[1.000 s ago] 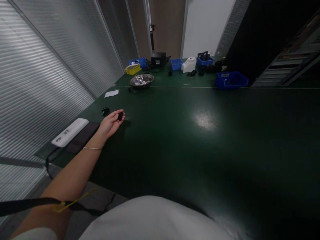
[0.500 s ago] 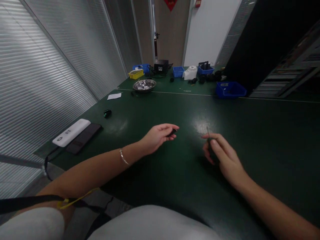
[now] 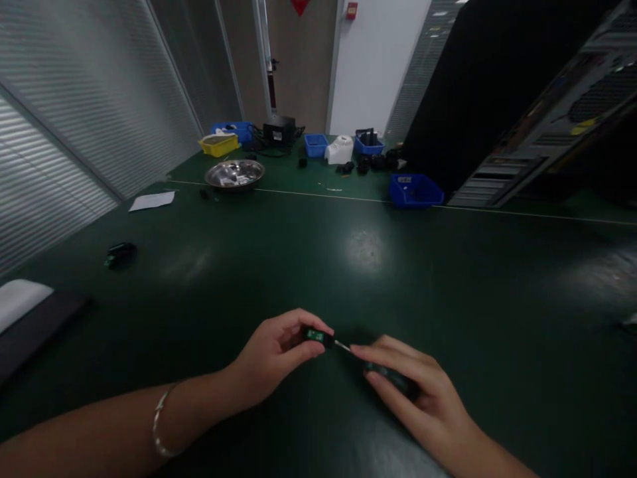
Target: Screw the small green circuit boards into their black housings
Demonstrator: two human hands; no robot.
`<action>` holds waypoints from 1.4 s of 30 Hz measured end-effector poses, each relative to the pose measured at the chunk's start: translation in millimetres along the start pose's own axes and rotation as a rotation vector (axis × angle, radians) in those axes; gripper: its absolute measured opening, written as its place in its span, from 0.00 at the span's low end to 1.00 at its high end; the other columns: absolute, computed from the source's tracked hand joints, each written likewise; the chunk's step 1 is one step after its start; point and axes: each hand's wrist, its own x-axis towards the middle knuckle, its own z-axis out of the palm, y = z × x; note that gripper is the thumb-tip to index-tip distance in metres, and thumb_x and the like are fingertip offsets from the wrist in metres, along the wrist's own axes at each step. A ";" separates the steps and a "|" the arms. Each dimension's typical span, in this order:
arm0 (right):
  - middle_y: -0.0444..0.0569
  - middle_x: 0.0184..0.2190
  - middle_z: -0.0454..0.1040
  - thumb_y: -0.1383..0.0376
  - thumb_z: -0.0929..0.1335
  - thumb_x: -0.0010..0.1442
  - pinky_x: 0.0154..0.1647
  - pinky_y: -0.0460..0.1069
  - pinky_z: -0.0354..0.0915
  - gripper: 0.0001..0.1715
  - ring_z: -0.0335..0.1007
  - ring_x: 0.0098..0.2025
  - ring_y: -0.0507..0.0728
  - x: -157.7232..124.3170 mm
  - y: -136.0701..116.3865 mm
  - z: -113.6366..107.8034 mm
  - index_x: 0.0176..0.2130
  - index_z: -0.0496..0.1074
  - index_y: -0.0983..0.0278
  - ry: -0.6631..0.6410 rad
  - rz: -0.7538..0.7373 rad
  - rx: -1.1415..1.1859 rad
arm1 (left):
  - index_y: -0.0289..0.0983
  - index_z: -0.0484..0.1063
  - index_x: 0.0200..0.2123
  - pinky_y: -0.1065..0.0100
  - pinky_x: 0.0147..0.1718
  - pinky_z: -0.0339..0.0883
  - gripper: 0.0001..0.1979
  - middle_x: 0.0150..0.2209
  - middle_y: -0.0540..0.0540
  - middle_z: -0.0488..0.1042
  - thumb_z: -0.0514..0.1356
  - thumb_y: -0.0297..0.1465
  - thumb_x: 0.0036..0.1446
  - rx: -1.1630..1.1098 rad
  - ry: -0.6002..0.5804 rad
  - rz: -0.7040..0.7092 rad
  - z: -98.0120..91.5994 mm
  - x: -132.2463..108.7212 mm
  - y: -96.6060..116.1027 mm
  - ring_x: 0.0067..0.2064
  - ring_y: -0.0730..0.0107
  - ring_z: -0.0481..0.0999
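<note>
Between the thumb and fingers of my left hand (image 3: 276, 355) is a small black part with a green circuit board (image 3: 315, 335). My right hand (image 3: 418, 385) grips a screwdriver (image 3: 391, 377) by its dark handle, with the thin metal shaft pointing left. The shaft's tip is at the right end of the black part; whether it touches cannot be made out. Both hands are low over the dark green table (image 3: 298, 265). Part of the handle is hidden by my right fingers.
A black and green part (image 3: 119, 253) lies at the left, near a white sheet (image 3: 152, 201). Farther back stand a metal bowl (image 3: 235, 175) with small pieces, a yellow bin (image 3: 219, 145) and a blue bin (image 3: 416, 191). A computer case (image 3: 527, 126) stands at the right.
My hands have come together, bringing the screwdriver tip to the small black part. The screwdriver has turned from pointing away to pointing left. The view has shifted right.
</note>
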 end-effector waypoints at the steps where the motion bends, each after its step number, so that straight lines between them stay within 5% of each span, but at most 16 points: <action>1: 0.49 0.36 0.75 0.71 0.65 0.65 0.34 0.50 0.67 0.22 0.73 0.36 0.57 -0.8 1.2 -0.3 0.55 0.72 0.53 -0.005 0.019 -0.004 | 0.41 0.76 0.43 0.62 0.45 0.67 0.10 0.44 0.44 0.78 0.64 0.27 0.57 0.011 0.009 -0.017 -0.9 0.7 -0.8 0.46 0.62 0.76; 24: 0.50 0.33 0.74 0.73 0.64 0.64 0.30 0.49 0.67 0.22 0.73 0.32 0.56 -0.3 6.1 1.4 0.55 0.71 0.57 -0.083 0.038 -0.072 | 0.35 0.76 0.41 0.62 0.45 0.68 0.08 0.42 0.42 0.76 0.65 0.24 0.56 0.138 -0.036 0.135 3.0 1.3 -0.6 0.45 0.62 0.76; 32: 0.50 0.33 0.74 0.75 0.64 0.63 0.30 0.47 0.68 0.24 0.74 0.32 0.55 4.0 4.7 -1.1 0.55 0.72 0.57 -0.085 0.023 -0.038 | 0.36 0.79 0.38 0.69 0.40 0.71 0.06 0.38 0.45 0.80 0.67 0.28 0.55 -0.282 0.043 -0.157 13.6 -0.8 6.8 0.37 0.71 0.79; 42: 0.50 0.35 0.75 0.76 0.64 0.63 0.32 0.48 0.68 0.25 0.74 0.34 0.55 2.9 6.1 1.5 0.56 0.71 0.57 -0.110 0.020 0.021 | 0.32 0.80 0.37 0.70 0.38 0.76 0.06 0.33 0.43 0.84 0.67 0.26 0.55 -0.430 -0.033 -0.234 7.4 3.3 6.5 0.35 0.69 0.82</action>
